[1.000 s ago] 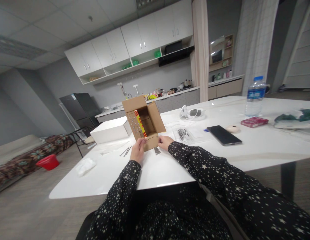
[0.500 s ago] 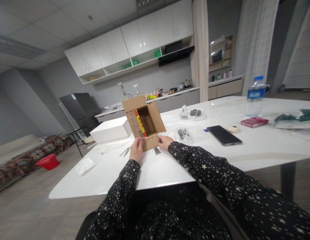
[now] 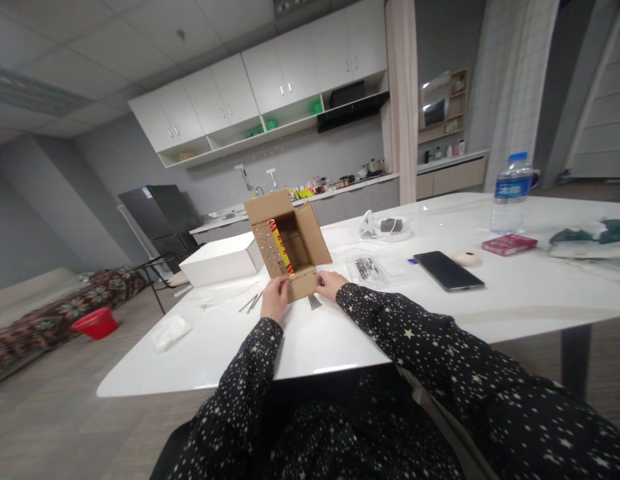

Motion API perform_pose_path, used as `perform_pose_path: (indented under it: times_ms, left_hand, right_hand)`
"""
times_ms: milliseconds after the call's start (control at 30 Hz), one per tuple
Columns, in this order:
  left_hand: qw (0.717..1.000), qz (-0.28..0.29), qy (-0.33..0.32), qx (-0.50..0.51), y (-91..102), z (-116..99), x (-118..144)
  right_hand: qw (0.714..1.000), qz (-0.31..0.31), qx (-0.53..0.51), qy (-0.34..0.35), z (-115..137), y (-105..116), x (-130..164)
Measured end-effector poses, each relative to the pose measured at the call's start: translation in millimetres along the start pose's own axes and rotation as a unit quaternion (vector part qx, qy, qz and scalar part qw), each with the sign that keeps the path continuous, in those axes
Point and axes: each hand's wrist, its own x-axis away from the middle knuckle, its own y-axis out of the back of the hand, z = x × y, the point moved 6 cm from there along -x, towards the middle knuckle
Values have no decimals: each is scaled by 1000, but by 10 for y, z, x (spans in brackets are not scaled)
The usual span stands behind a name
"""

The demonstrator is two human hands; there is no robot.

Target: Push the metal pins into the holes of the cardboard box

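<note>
An open cardboard box stands on the white table, its flaps spread. Several silver heads dot its left flap, beside a yellow and red strip. A row of small dark dots runs along the front flap. My left hand is closed at the left edge of that flap, fingers pinched on the cardboard. At the flap's right corner, my right hand is closed too, thumb and fingers on the edge. Just below the flap lie several thin screws or nails. A few longer ones lie left of my left hand.
Behind the left hand sits a white box. Crumpled tissue lies at the left. To the right are a plastic bag of metal hardware, a phone, a pink box and a water bottle.
My left hand has shifted slightly to the right at the front flap's edge. My right hand and the cardboard box look unmoved.
</note>
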Motion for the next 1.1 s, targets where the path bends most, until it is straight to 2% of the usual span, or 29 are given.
perform_pose_path:
  times_ms: [267,833,1100]
  left_hand:
    - [1000,-9,-14,-26,8,-8,-9]
    - [997,10,-18,-71,-3,-4,9]
    - [996,-16,25,-80,95,50,36]
  right_hand:
    - [1000,2,-5,-4,20,22,21]
    - [1000,4,-3,-3,18,23,18]
    - [1000,5,-2,1,24,32,17]
